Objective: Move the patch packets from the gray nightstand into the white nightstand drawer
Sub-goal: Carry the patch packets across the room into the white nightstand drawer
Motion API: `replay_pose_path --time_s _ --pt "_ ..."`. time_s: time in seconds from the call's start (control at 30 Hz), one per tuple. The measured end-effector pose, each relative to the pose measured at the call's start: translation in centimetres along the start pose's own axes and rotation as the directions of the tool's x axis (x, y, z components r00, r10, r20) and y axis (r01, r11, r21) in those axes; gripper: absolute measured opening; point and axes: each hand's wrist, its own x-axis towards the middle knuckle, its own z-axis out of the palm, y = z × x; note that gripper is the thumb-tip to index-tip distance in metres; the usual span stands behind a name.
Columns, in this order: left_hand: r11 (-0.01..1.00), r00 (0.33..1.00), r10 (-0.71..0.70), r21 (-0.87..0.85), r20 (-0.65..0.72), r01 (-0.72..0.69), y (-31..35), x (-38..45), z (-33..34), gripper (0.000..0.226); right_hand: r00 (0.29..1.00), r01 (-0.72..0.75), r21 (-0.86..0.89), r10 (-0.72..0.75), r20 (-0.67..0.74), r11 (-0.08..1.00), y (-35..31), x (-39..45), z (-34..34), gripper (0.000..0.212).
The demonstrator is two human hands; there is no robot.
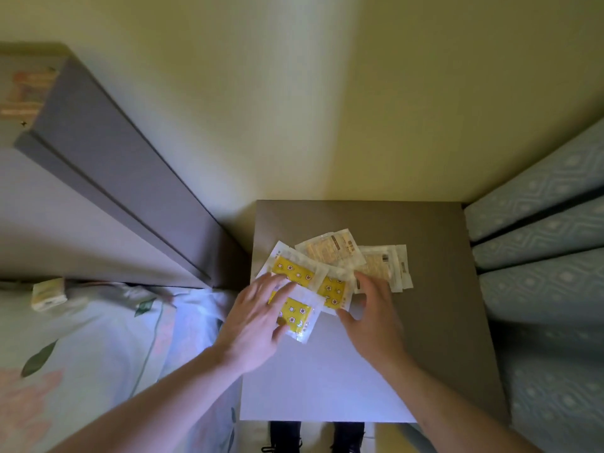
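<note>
The patch packets (330, 273) lie in a loose, overlapping heap on the gray nightstand (434, 289), toward the back-left part of its surface; three of them show yellow faces printed with small stars and moons, and the others behind and to the right are pale beige with dark print; both hands reach over the heap from the near side; the left hand (258, 322) lies flat with straight, spread fingers on the nearest yellow packet (299, 313), its fingertips reaching the yellow packet (294, 271) beyond, gripping nothing; the right hand (372, 315) is arched with its fingers apart, its fingertips at the near edge of a beige packet (379, 266) and its thumb by the corner of the middle yellow packet (335, 291), though whether it touches them cannot be told; a bed (81, 338) with floral bedding and a gray headboard (114, 178) stands to the left of the nightstand; blue patterned cushions (549, 256) stand to the right; a pale yellow wall (310, 109) rises behind.
</note>
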Motion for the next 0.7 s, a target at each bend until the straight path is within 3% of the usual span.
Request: replay_pose_path --time_s 0.13,0.23,0.47,0.7 --pt "0.995 0.994 0.068 0.068 0.090 -0.075 0.4 2.6 -0.1 0.090 0.995 0.099 -0.098 -0.101 -0.010 0.990 -0.7 2.9 0.7 0.076" --pt "0.989 0.985 0.077 0.115 0.155 -0.095 0.7 3.1 -0.3 0.084 0.994 0.106 -0.181 -0.099 0.048 0.978 -1.2 3.9 1.1 0.068" --pt "0.976 0.972 0.041 0.197 0.229 -0.088 0.7 3.3 -1.1 0.051 0.994 -0.029 -0.182 0.047 0.095 0.983 -0.5 2.6 0.4 0.037" --pt "0.976 0.954 0.006 0.205 0.299 -0.070 1.3 2.3 -1.8 0.052 0.980 -0.147 -0.295 0.180 0.088 0.944 2.6 -0.5 -2.2 0.040"
